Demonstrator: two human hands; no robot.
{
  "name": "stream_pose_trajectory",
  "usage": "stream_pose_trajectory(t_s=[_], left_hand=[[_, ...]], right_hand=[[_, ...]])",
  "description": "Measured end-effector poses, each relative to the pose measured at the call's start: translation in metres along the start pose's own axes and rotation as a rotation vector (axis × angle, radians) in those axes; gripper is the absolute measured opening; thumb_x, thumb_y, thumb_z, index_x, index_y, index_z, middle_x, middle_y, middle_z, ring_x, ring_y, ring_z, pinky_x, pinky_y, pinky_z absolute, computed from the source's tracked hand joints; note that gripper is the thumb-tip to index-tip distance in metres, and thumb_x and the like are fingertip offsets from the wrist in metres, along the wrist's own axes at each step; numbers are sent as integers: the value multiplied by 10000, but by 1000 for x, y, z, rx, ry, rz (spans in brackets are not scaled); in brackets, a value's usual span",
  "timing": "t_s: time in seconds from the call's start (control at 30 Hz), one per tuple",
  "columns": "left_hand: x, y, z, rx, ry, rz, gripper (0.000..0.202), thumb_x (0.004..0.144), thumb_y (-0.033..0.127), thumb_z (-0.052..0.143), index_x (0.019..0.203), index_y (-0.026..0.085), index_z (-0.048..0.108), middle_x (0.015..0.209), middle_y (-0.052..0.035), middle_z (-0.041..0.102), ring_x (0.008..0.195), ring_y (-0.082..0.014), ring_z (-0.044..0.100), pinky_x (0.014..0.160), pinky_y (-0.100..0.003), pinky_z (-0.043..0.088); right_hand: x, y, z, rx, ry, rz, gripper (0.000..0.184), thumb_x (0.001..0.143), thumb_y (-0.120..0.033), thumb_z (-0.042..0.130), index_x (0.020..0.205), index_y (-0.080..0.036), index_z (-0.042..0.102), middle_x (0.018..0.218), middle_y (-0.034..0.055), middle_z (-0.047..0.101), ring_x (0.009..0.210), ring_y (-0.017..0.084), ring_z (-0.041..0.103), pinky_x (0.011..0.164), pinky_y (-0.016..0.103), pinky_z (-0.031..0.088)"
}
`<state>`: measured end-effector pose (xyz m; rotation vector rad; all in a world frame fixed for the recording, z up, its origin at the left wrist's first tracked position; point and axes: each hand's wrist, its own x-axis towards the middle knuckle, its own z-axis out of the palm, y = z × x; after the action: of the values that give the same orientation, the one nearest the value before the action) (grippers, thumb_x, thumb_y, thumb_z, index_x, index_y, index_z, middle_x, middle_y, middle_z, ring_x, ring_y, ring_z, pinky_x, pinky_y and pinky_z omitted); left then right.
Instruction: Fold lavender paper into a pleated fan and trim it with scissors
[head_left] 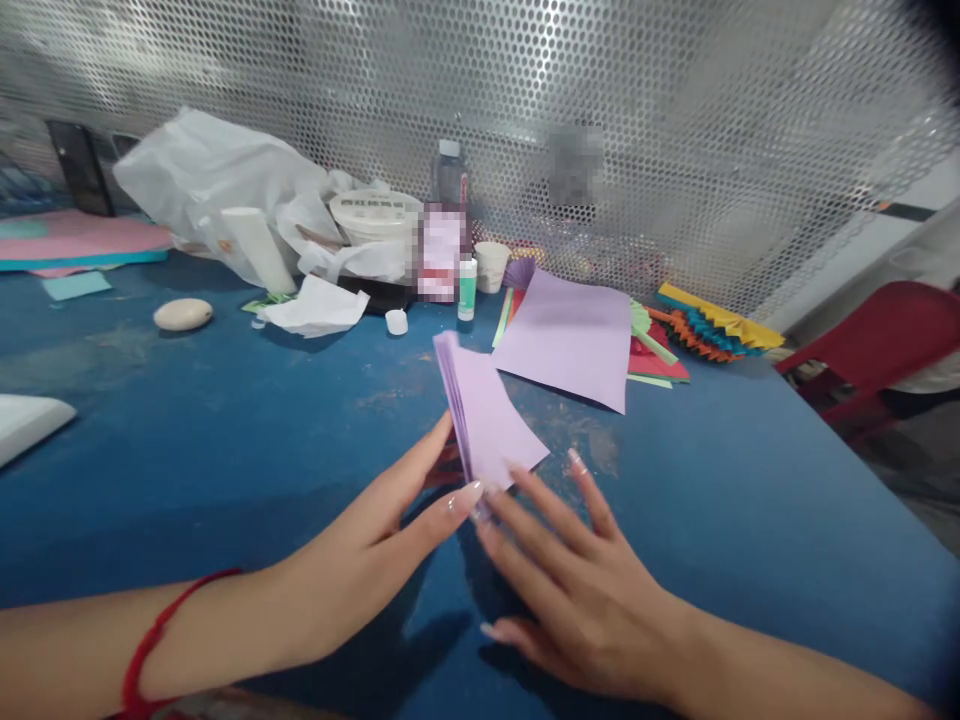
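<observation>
A lilac sheet of paper (495, 410), pleated in narrow folds along its left side, stands tilted above the blue table. My left hand (397, 530) is closed on the pleated edge, thumb on the near end and fingers behind it, partly hidden. Spread fingers of my right hand (585, 580) rest against the paper's near edge, close to the left thumb; this hand does not grip. Just beyond lies a flat lilac sheet (570, 335) on top of other coloured papers. A green and white glue stick (466, 290) stands upright to its left, with a white cap (397, 322) nearby.
Folded yellow, blue and orange papers (720, 325) lie at the back right. A paper cup (492, 266), bottle (449, 175), plastic bag (217, 180) and crumpled tissue (319, 307) line the back by a perforated metal panel. A beige oval object (184, 314) sits left; a red chair (877, 340) stands right.
</observation>
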<state>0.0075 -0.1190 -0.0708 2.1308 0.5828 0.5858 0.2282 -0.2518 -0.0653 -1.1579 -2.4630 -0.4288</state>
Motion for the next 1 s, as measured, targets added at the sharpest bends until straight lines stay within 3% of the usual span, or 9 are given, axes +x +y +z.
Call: stream_pose_trajectory(t_s=[0.2,0.3,0.4,0.47,0.5,0.63,0.73,0.83,1.0], left_hand=[[19,-1,2,-365,-204,-49,619,1049,424,500,1609,339,250,1512,-129,544,1288,-274,631,922,-368,643],[24,-8,-2,-549,-295,-218,592,1044,441,495,1592,337,295,1453,-148,598,1156,-284,711,888,-394,648],[31,-8,-2,-622,-361,-324,691,1046,432,489,1624,382,115,1547,-170,493,1166,-284,705,857,-391,652],[36,-5,1,-569,-404,-256,807,1045,356,505,1607,443,-66,1602,-161,416,1162,-249,702,807,-347,657],[38,-2,3,-507,-424,-201,819,1040,310,512,1602,464,-62,1608,-146,407,1144,-228,704,781,-316,654],[45,9,12,-233,-464,-13,521,1015,251,534,1507,403,453,1548,-76,481,1142,-196,683,778,-244,633],[49,14,17,-189,-353,50,436,1002,293,567,1437,315,553,1520,-84,518,1174,-205,675,833,-262,639],[53,14,15,-226,-131,85,408,983,326,607,1390,293,588,1483,-76,565,1236,-229,651,819,-251,649],[69,2,-4,-398,153,-16,418,920,362,723,1313,249,632,1342,-81,681,1006,-226,747,726,-258,668]], right_hand=[[2,-2,3,-12,-32,-136,499,1045,-444,534,1484,-206,535,1506,77,556,1516,317,317,1274,489,171],[2,1,3,20,-7,-211,450,1029,-430,590,1452,-276,571,1524,28,542,1512,281,334,1260,437,256],[1,2,2,81,-82,-289,429,1047,-386,566,1472,-341,538,1563,-28,492,1527,247,301,1264,460,244],[0,3,0,97,-110,-302,442,1070,-349,515,1511,-358,479,1576,-46,471,1539,228,271,1265,514,191],[0,3,-2,88,-111,-305,438,1081,-322,485,1517,-352,468,1576,-55,469,1542,205,262,1264,525,161],[2,7,-8,-13,-67,-359,391,1100,-235,370,1431,-278,573,1561,-99,472,1515,86,292,1260,397,154],[3,9,-12,-98,-15,-388,389,1096,-269,376,1426,-282,582,1548,-130,479,1501,65,310,1240,294,254],[3,10,-14,-153,43,-391,405,1081,-289,389,1441,-294,573,1532,-153,492,1493,73,323,1207,246,338],[3,9,-10,-138,82,-364,383,1078,-283,396,1391,-301,618,1525,-133,508,1486,80,341,1244,311,235]])
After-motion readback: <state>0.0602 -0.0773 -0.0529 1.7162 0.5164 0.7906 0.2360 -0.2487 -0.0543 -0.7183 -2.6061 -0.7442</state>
